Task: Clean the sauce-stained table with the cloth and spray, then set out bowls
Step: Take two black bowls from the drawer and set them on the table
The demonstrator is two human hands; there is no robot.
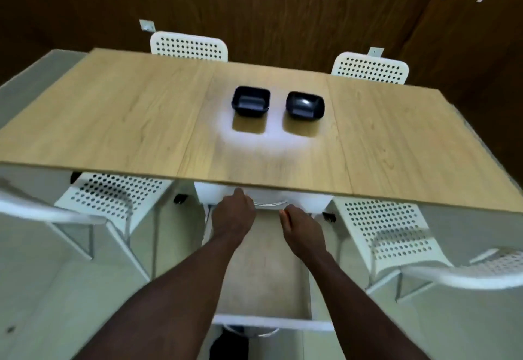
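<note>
Black left bowl (251, 101) & right bowl (305, 106), row across wood table (113, 122), rims up. L hand (233, 214) fingers: can't tell; R hand (302, 229) slack, empty.

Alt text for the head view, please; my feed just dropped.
A dark bowl and a second bowl stand side by side, apart, on the wooden table. Below its near edge the left hand and right hand reach over an open drawer toward a shut drawer; white chairs stand around.

Two dark square bowls (251, 101) (305, 106), upright, side by side, mid wooden table (113, 122)
</note>
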